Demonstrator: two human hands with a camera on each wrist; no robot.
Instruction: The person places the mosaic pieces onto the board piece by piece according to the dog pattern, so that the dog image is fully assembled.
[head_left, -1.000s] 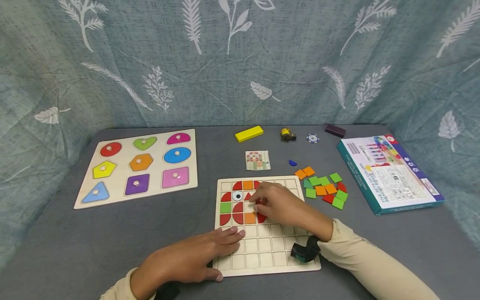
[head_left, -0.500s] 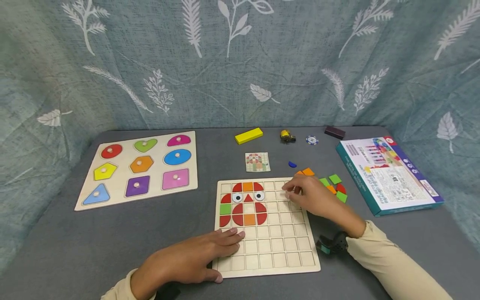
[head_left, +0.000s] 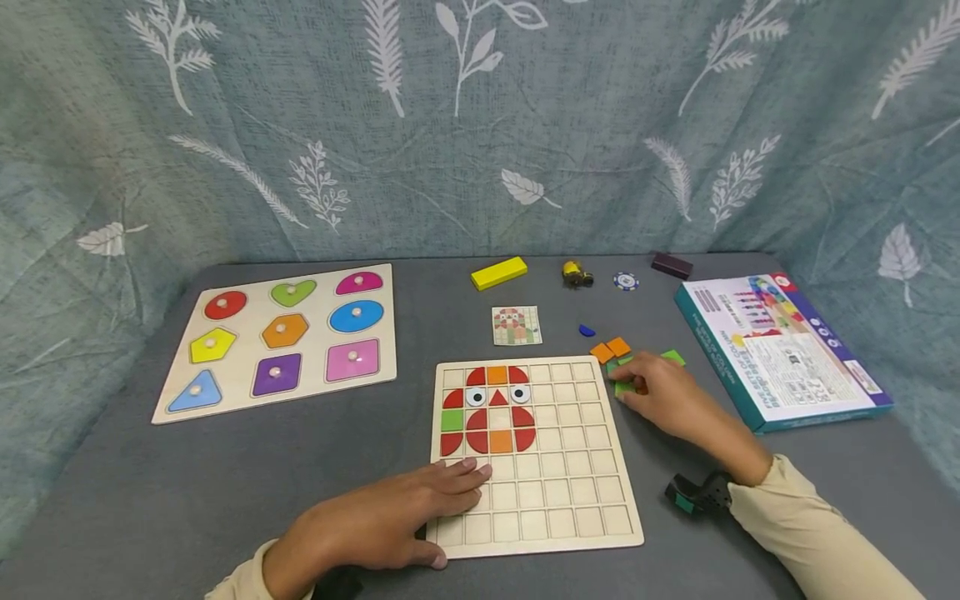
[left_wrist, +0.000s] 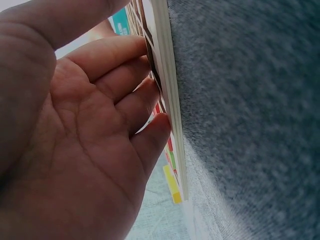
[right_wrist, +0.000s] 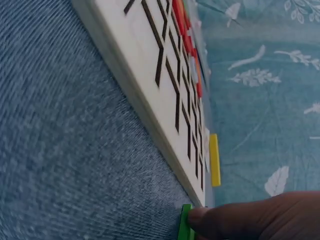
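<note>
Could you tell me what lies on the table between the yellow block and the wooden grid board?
In the head view, a small pattern card lies between the yellow block and the wooden grid board, apart from both.

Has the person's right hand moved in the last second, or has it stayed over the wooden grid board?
Yes. The right hand has moved rightward off the grid board to the loose coloured tiles beside it, touching a green tile.

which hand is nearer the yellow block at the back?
Right. The right hand lies on the loose tiles beside the grid board, in front of the yellow block. The left hand presses the board's near corner, farther off.
</note>
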